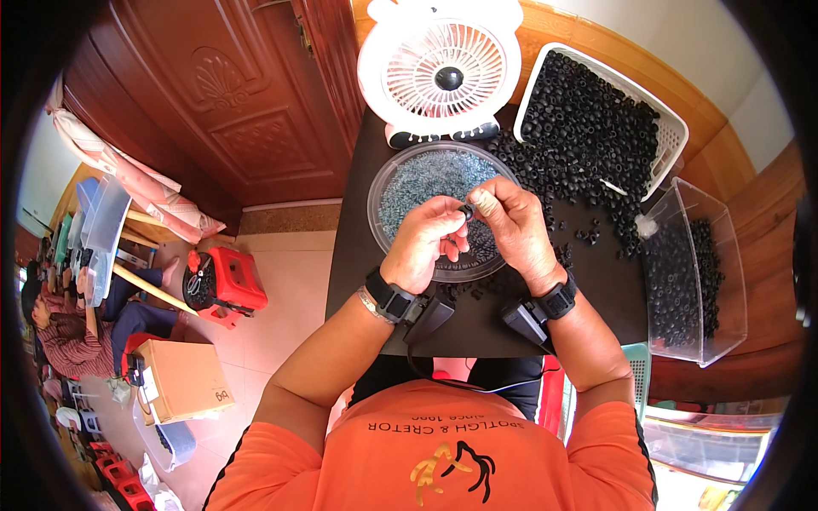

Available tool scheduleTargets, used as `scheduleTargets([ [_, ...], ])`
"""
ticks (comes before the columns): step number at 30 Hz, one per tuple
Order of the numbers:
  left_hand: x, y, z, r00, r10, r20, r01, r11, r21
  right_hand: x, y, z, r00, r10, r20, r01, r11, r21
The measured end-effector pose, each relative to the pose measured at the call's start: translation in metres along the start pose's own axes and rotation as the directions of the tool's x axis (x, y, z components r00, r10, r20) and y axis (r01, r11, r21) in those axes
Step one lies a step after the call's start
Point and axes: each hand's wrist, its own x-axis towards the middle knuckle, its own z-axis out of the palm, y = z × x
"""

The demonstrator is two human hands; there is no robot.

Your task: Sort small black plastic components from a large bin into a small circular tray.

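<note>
Both hands meet over the round tray (385, 183), mid-table. Left hand (423, 243) and right hand (511, 223) pinch one small black ring (466, 210) between fingertips. It looks light, rubbery and easily dropped, so best held by its rim. More rings fill the basket (673, 128) far right.

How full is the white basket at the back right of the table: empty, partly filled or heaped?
Heaped: the white basket is piled with small black rings that spill over its near edge onto the black table.

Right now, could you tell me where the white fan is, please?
In the head view, the white fan stands at the table's far edge, just beyond the round clear dish, left of the white basket.
</note>
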Motion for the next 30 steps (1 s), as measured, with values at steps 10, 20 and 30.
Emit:
scheduleTargets([
  [10, 0.002, -0.001, -0.002, 1.000, 0.011, 0.000, -0.011, 1.000, -0.012, 0.001, 0.002, -0.001, 0.991, -0.136, 0.006, 0.135, 0.982, -0.134],
  [20, -0.001, -0.002, 0.000, 1.000, 0.009, 0.015, -0.009, 1.000, -0.015, 0.001, 0.005, -0.005, 0.974, 0.202, 0.100, -0.220, 0.950, 0.222],
  [30, -0.001, 0.000, 0.000, 0.999, 0.012, 0.033, -0.011, 1.000, -0.029, -0.001, 0.006, -0.003, 0.979, 0.187, 0.085, -0.203, 0.943, 0.264],
])
